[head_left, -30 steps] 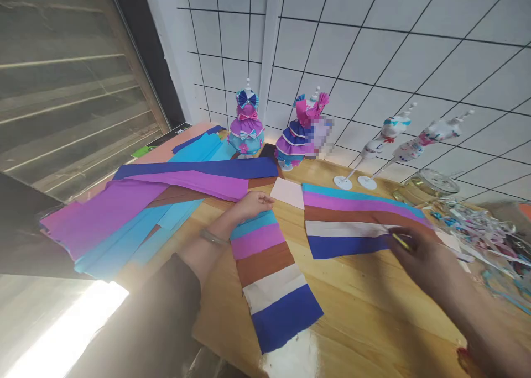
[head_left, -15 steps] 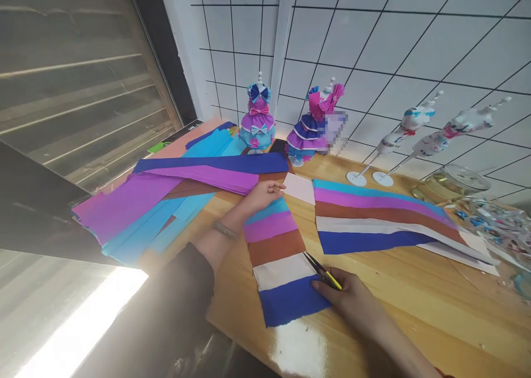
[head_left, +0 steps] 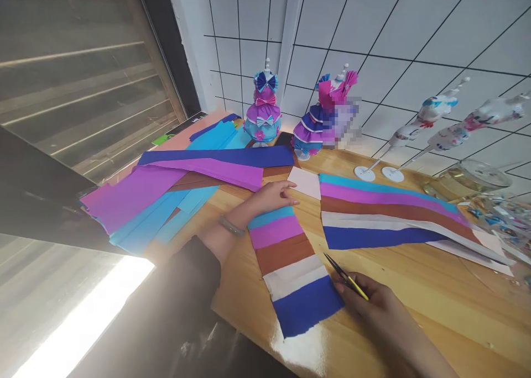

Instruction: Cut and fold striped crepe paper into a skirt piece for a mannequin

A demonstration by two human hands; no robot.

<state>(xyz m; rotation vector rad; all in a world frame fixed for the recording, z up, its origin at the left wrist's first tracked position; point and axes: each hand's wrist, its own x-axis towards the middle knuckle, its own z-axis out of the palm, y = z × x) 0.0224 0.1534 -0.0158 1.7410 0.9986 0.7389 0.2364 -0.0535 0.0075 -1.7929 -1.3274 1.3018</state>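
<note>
My left hand (head_left: 271,197) hovers at or rests on the light blue end of a short piece of layered crepe paper (head_left: 286,251); contact is hard to tell. Its thumb and fingers are apart with nothing between them. The piece lies slanted, showing light blue, purple, brown, white and dark blue bands. At its right edge, my right hand (head_left: 373,306) holds scissors (head_left: 346,277) with dark pointed blades and yellow on the handle. The tips point up and left, off the paper. Farther right lies a long striped stack of the same strips (head_left: 381,215).
Purple paper strips (head_left: 136,198) and a dark blue strip (head_left: 215,157) are heaped at the left. Two dressed mannequins (head_left: 262,121) stand behind, with two bare mannequin stands (head_left: 437,113) farther right. A glass bowl (head_left: 467,179) and small packets (head_left: 493,229) sit at the far right.
The scissors have come away from the white band, off the paper's right edge. The short piece has turned slightly, its dark blue end shifting right. My left thumb and fingers have parted.
</note>
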